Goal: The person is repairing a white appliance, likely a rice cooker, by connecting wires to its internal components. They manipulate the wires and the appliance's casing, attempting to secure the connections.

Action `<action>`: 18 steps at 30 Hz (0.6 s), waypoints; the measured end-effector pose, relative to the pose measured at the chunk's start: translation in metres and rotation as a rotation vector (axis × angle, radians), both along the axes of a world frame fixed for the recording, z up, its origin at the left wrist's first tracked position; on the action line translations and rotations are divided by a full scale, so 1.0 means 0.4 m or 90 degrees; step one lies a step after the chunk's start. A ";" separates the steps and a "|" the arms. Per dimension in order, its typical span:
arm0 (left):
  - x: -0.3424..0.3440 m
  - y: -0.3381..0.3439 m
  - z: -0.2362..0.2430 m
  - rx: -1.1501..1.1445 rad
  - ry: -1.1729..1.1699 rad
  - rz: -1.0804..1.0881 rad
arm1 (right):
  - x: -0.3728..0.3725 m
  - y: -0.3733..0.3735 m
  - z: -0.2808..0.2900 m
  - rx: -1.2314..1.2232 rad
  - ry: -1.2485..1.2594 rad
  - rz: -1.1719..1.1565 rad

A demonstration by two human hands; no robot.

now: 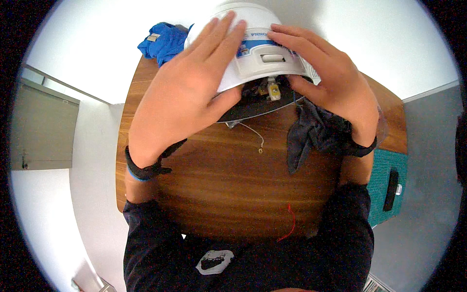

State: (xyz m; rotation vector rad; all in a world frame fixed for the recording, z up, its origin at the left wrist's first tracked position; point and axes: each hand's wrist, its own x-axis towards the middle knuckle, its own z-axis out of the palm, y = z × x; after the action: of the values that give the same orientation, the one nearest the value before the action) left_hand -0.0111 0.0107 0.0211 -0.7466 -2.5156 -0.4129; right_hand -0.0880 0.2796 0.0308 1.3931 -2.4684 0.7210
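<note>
Both my hands are on a white rounded appliance (245, 14) at the far side of the table, which has a blue band and a small slot on its front. My left hand (187, 82) lies along its left side, fingers over the top and thumb under the lower rim. From the right, my right hand (331, 73) grips the same shell, with the thumb at the rim. Below the rim shows a dark hollow with a small metal and yellowish fitting (274, 91). A thin pale wire (254, 130) with a ring end hangs out onto the table.
A dark cloth (316, 131) lies beside my right wrist. Blue cloth (165, 43) is bunched at the back left. Nearer me, a thin red wire (294, 221) rests on the wooden table (233, 185). At the right stands a teal surface (382, 170) with a black strip (390, 190).
</note>
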 end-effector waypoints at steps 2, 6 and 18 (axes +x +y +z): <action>0.003 0.016 0.001 -0.023 0.005 0.015 | -0.003 -0.016 -0.014 0.008 0.040 -0.005; -0.002 0.017 -0.007 -0.061 0.023 0.036 | -0.007 -0.027 -0.025 0.000 0.085 -0.020; -0.038 -0.003 -0.017 -0.058 0.089 0.027 | -0.055 -0.053 -0.069 -0.034 0.222 0.018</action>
State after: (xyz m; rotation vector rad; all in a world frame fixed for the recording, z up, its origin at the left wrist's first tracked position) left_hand -0.0262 0.0093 0.0143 -0.7294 -2.4272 -0.2252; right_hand -0.1099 0.2585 0.0032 1.4004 -2.1489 0.4949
